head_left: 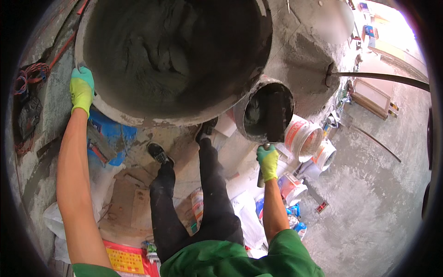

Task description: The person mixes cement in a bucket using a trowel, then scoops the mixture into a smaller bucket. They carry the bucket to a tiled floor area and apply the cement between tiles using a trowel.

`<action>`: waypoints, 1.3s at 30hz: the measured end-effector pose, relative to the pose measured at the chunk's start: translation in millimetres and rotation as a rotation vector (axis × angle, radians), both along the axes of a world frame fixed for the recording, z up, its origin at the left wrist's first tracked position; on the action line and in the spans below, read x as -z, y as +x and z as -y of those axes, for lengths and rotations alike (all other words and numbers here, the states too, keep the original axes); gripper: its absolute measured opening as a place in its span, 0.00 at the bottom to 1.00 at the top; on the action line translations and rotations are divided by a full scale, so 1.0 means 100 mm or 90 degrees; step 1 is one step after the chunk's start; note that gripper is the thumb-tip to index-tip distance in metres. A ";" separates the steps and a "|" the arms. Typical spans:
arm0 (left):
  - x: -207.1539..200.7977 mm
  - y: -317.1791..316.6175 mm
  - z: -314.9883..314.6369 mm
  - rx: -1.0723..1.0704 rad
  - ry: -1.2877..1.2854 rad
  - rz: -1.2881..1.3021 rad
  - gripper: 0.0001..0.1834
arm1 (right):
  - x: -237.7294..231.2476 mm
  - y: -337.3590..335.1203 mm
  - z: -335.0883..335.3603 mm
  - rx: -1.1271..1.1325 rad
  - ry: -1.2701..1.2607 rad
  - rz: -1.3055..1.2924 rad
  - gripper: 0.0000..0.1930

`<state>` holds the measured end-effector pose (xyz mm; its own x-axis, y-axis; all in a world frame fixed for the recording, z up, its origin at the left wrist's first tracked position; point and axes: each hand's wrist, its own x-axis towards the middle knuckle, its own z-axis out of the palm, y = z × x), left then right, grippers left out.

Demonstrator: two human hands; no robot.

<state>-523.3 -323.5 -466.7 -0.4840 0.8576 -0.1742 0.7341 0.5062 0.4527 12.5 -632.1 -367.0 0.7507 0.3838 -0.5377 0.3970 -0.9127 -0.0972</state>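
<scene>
One lettered bucket (293, 134) — near right hand (267, 162).

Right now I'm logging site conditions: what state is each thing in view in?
Large tub: open, grey mix inside
Small bucket: open, soiled
Flat tool: held, blade at small bucket's mouth
Left hand: gloved, grip closed on large tub's rim
Right hand: gloved, grip closed on flat tool's handle
Cords: bundled

A gray floor (369, 212) is mottled with paler patches; the upper-right edge is flooded with bright light (405, 18).
</scene>
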 end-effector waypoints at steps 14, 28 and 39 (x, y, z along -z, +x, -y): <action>-0.29 0.31 0.05 0.002 0.063 -0.090 0.22 | -0.11 -0.82 -3.41 -0.979 0.191 0.047 0.08; -0.46 0.40 0.06 -0.030 0.015 -0.059 0.12 | 2.66 -3.50 -3.66 -0.499 0.203 -0.591 0.10; -0.46 0.36 0.08 -0.037 -0.029 -0.044 0.12 | 1.91 -3.42 -3.79 0.261 0.199 -0.970 0.05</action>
<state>-486.9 -331.1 -420.9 -0.5450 0.8197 -0.1763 0.7316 0.5677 0.3775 -329.1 -252.7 -558.1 -0.3096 0.5338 -0.7869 -0.4929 -0.7978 -0.3472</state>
